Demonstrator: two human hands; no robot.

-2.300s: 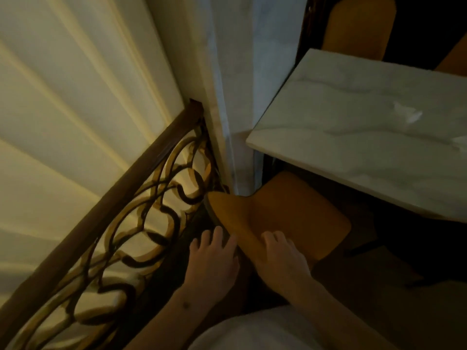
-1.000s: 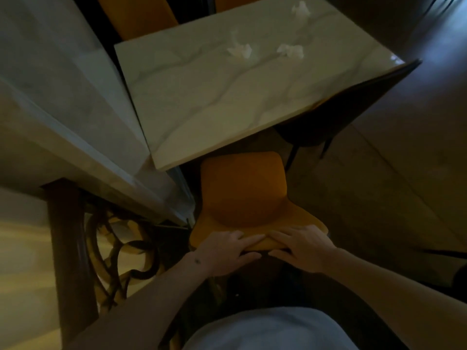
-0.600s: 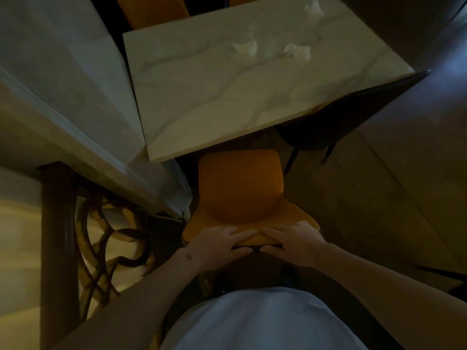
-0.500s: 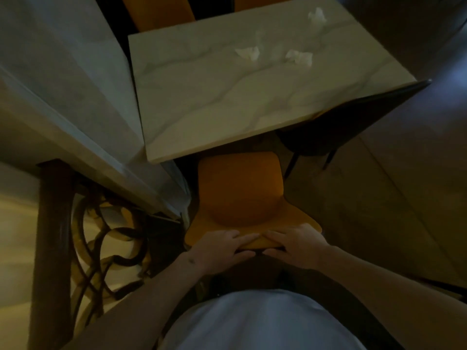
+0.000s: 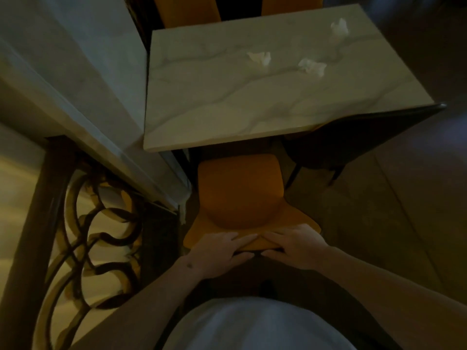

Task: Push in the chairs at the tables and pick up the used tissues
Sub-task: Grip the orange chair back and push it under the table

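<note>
Both hands, left hand (image 5: 217,251) and right hand (image 5: 294,245), fingers curled over the orange chair (image 5: 240,190) backrest top | chair at desk (image 5: 227,109) near edge | rigid shell, likely slides easily (push from backrest) | three tissues (image 5: 259,58) by far-right corner, light, soft
</note>
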